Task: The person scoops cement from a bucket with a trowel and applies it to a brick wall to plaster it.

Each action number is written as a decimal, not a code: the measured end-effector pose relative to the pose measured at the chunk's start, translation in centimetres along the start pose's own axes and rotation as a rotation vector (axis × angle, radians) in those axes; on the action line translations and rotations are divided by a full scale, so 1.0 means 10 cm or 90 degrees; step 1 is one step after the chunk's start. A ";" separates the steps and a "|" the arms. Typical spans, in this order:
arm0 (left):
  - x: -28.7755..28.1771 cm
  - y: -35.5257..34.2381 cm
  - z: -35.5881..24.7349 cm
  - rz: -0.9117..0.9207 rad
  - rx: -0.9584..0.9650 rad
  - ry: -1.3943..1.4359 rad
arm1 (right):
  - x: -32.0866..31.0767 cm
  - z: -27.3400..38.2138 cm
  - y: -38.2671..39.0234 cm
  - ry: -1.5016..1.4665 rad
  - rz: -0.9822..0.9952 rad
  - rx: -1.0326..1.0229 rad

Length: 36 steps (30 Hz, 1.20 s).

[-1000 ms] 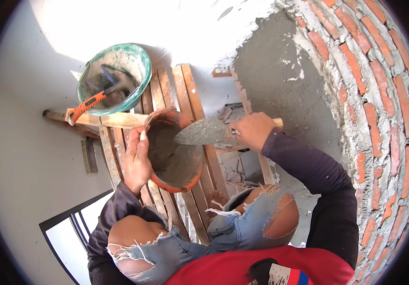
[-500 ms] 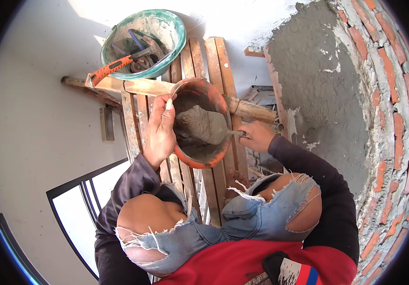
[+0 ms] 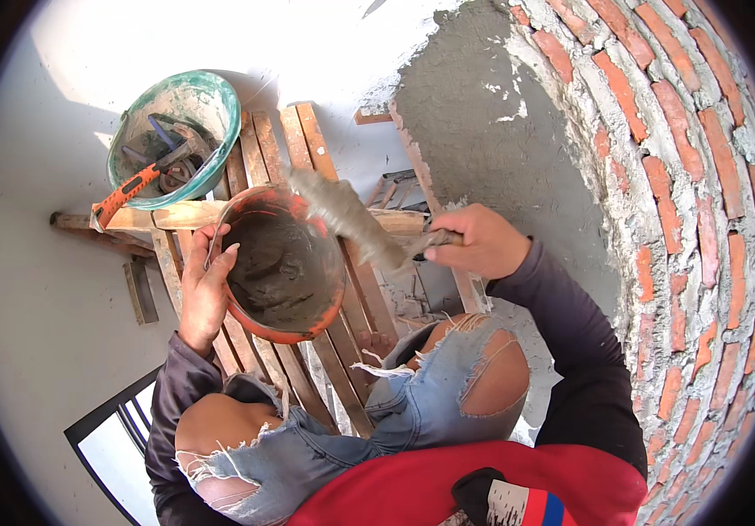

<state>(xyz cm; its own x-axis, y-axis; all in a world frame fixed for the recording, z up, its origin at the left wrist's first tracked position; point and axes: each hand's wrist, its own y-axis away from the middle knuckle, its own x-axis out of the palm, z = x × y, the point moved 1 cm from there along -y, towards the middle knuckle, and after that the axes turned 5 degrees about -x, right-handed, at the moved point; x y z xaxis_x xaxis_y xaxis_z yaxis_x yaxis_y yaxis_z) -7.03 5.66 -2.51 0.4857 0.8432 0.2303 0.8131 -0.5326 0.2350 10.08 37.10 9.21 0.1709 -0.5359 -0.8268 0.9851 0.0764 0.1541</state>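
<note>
Orange and caked with grey mortar, the bowl point(image 3: 283, 267) tilts toward the person, left hand point(image 3: 205, 289) curled over its rim to steady it above the wooden scaffold planks point(image 3: 307, 149). Just right of the bowl, the right hand point(image 3: 474, 241) is wrapped tight round a trowel point(image 3: 351, 219), blade over the bowl, plastered brick wall point(image 3: 658, 175) within reach.

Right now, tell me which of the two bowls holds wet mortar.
The orange bowl, gripped at its rim by the left hand, holds grey mortar. The green bowl farther back on the planks holds tools, including an orange-handled one.
</note>
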 end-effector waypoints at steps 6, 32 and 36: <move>-0.04 -0.05 -0.15 0.054 -0.096 -0.040 | -0.81 -1.07 0.44 -0.358 -0.110 0.540; 0.09 0.01 0.30 -0.019 0.158 -0.218 | 1.36 -0.06 -0.97 0.236 0.370 -0.063; 0.10 0.05 0.20 -0.001 0.060 -0.129 | 1.66 -0.40 -0.63 -0.063 0.318 -0.095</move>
<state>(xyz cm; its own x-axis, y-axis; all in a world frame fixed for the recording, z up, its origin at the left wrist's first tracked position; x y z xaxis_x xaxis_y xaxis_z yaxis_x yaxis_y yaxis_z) -5.51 6.44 -4.05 0.5312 0.8466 0.0335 0.8356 -0.5300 0.1441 6.78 31.05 -7.69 0.6243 -0.4801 -0.6162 0.7776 0.4570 0.4318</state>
